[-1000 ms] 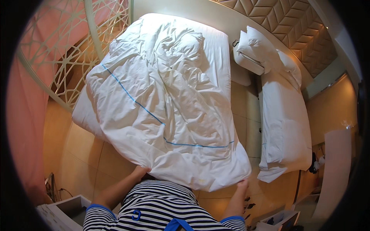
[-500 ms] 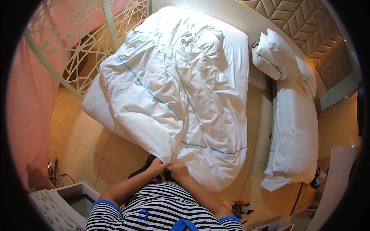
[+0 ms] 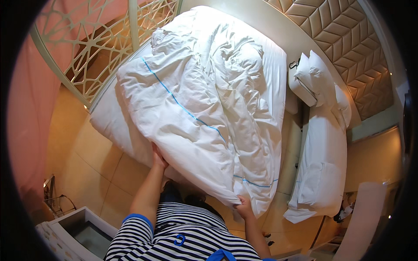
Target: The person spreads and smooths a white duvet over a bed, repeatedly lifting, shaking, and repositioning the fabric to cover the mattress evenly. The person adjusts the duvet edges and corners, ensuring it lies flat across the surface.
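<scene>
A rumpled white duvet (image 3: 191, 143) with a thin blue stripe is spread over the bed (image 3: 111, 115). Its near edge hangs stretched between my two hands. My left hand (image 3: 159, 158) grips that edge on the left, its fingertips partly tucked under the cloth. At the duvet's near right corner area, my right hand (image 3: 244, 206) pinches the hem, thumb on top. Deep folds run along the middle and right of the duvet. Bare white sheet shows along the bed's left side and far right.
A second narrow bed (image 3: 320, 152) with white bedding and pillows (image 3: 317, 71) stands at the right. A lattice screen (image 3: 93, 48) and pink curtain (image 3: 28, 130) line the left. Behind me on the left is an open white box-like unit (image 3: 82, 232). Tiled floor (image 3: 93, 161) surrounds the bed.
My hands were together at the duvet's near edge. They have moved apart, the left up and leftward, the right to the right, pulling the edge straight between them.
</scene>
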`<state>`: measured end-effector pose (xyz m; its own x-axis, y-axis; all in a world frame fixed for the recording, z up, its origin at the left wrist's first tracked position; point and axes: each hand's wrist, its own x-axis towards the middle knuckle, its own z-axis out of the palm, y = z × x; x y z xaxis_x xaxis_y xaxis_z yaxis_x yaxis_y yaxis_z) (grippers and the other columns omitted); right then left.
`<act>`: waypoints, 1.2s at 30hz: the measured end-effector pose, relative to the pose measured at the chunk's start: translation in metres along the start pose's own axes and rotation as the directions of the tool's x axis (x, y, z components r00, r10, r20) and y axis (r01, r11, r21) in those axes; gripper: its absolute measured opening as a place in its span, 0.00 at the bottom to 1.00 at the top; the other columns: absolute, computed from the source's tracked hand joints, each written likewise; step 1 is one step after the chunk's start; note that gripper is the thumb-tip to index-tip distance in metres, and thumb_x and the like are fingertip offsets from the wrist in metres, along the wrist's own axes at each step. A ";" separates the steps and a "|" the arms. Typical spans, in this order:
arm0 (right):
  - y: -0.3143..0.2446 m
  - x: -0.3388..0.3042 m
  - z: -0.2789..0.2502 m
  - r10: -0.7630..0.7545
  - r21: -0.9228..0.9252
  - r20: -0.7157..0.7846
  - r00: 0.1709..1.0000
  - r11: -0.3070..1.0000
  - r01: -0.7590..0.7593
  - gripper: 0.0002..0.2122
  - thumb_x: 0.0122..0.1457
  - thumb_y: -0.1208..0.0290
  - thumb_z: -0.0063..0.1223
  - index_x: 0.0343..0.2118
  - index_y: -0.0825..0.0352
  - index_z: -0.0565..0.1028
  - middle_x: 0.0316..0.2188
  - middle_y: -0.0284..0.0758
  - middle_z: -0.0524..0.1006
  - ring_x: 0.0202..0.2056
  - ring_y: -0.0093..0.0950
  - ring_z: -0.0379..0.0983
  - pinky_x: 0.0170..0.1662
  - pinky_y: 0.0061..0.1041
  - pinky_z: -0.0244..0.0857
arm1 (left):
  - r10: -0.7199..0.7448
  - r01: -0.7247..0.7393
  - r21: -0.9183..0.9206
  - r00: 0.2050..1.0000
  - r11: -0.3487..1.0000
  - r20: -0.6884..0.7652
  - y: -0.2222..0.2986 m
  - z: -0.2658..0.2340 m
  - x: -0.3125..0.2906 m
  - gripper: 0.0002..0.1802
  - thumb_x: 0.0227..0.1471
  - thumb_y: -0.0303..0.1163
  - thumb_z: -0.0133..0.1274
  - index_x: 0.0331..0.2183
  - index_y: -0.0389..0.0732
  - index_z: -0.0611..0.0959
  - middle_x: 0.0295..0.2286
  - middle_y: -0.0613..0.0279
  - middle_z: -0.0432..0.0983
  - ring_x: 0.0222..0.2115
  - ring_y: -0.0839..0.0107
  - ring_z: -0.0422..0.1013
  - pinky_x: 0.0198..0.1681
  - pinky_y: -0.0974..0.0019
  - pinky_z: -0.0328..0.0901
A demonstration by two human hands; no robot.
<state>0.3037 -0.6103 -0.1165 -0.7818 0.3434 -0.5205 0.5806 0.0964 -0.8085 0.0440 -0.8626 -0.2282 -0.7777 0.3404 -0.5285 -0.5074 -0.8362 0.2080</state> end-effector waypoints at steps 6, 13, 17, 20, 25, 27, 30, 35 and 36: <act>-0.008 0.011 -0.003 -0.055 -0.148 -0.249 0.967 0.989 0.019 0.12 0.38 0.84 0.48 0.29 0.68 0.72 0.23 0.28 0.72 0.26 0.17 0.65 0.31 0.16 0.59 | 0.227 -0.201 0.131 0.946 0.971 -0.232 0.028 0.026 0.048 0.22 0.42 0.36 0.50 0.40 0.36 0.68 0.34 0.55 0.69 0.34 0.60 0.66 0.38 0.57 0.63; 0.012 0.035 0.023 -0.045 -0.268 -0.212 0.976 0.963 -0.013 0.09 0.37 0.79 0.52 0.25 0.68 0.72 0.20 0.33 0.73 0.24 0.19 0.65 0.29 0.17 0.60 | 0.561 -0.599 0.634 0.772 0.489 0.297 0.079 0.128 -0.095 0.20 0.43 0.24 0.45 0.41 0.31 0.64 0.35 0.56 0.67 0.34 0.69 0.65 0.38 0.69 0.61; 0.018 0.060 0.026 0.083 -0.610 0.125 0.989 0.792 0.010 0.11 0.38 0.69 0.56 0.25 0.67 0.71 0.22 0.37 0.73 0.27 0.30 0.70 0.30 0.23 0.62 | 0.447 -0.356 0.924 0.855 0.137 0.263 0.060 0.111 -0.130 0.20 0.41 0.30 0.49 0.38 0.30 0.68 0.34 0.50 0.68 0.33 0.60 0.66 0.37 0.64 0.60; 0.030 0.095 0.035 -0.116 -0.547 0.446 0.888 0.750 0.372 0.24 0.36 0.64 0.58 0.38 0.69 0.66 0.33 0.44 0.70 0.37 0.36 0.66 0.41 0.27 0.58 | 0.296 -0.110 0.969 0.939 -0.221 0.174 0.040 0.074 -0.115 0.23 0.40 0.36 0.50 0.37 0.31 0.69 0.34 0.44 0.67 0.35 0.51 0.64 0.38 0.60 0.59; -0.121 0.108 0.112 -0.580 -0.148 0.540 0.610 0.648 0.747 0.35 0.36 0.69 0.56 0.50 0.70 0.53 0.44 0.48 0.60 0.46 0.41 0.57 0.46 0.29 0.54 | 0.123 -0.247 0.911 0.945 -0.331 0.302 0.000 0.060 -0.107 0.26 0.41 0.43 0.48 0.37 0.31 0.69 0.34 0.42 0.66 0.37 0.48 0.60 0.42 0.57 0.54; -0.123 0.115 0.143 -0.544 -0.220 0.433 0.719 0.710 0.669 0.35 0.36 0.72 0.55 0.50 0.69 0.52 0.43 0.48 0.62 0.45 0.42 0.58 0.45 0.30 0.55 | -0.081 -0.238 0.970 0.969 -0.051 0.233 -0.003 0.080 -0.108 0.24 0.43 0.42 0.46 0.37 0.32 0.69 0.34 0.43 0.65 0.36 0.49 0.61 0.42 0.58 0.54; -0.132 0.123 0.159 -0.448 -0.255 0.343 0.826 0.802 0.540 0.34 0.36 0.75 0.53 0.50 0.66 0.53 0.40 0.47 0.65 0.42 0.44 0.61 0.43 0.30 0.57 | -0.085 -0.506 0.827 0.861 -0.244 0.501 0.018 0.088 -0.099 0.19 0.47 0.39 0.41 0.36 0.33 0.70 0.33 0.44 0.65 0.33 0.53 0.62 0.39 0.62 0.56; -0.128 0.133 0.170 -0.407 -0.156 0.141 0.903 0.891 0.426 0.26 0.36 0.78 0.50 0.45 0.67 0.63 0.36 0.44 0.70 0.38 0.35 0.67 0.41 0.25 0.59 | 0.029 0.064 0.744 0.993 0.665 -0.111 0.064 0.037 -0.073 0.14 0.49 0.41 0.39 0.35 0.43 0.71 0.35 0.57 0.65 0.36 0.68 0.61 0.36 0.64 0.59; -0.120 0.138 0.169 -0.323 -0.118 0.107 0.940 0.935 0.335 0.24 0.37 0.81 0.48 0.43 0.68 0.65 0.36 0.38 0.71 0.38 0.27 0.66 0.41 0.21 0.58 | 0.126 0.094 0.667 0.953 0.739 -0.275 0.071 0.026 -0.056 0.15 0.49 0.43 0.39 0.35 0.43 0.70 0.33 0.60 0.65 0.33 0.68 0.61 0.35 0.65 0.59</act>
<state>0.0876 -0.7321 -0.1381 -0.9472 0.1915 -0.2573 0.3076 0.3152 -0.8978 0.0424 -0.9299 -0.1626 -0.7034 0.1009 -0.7036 -0.6959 -0.2993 0.6528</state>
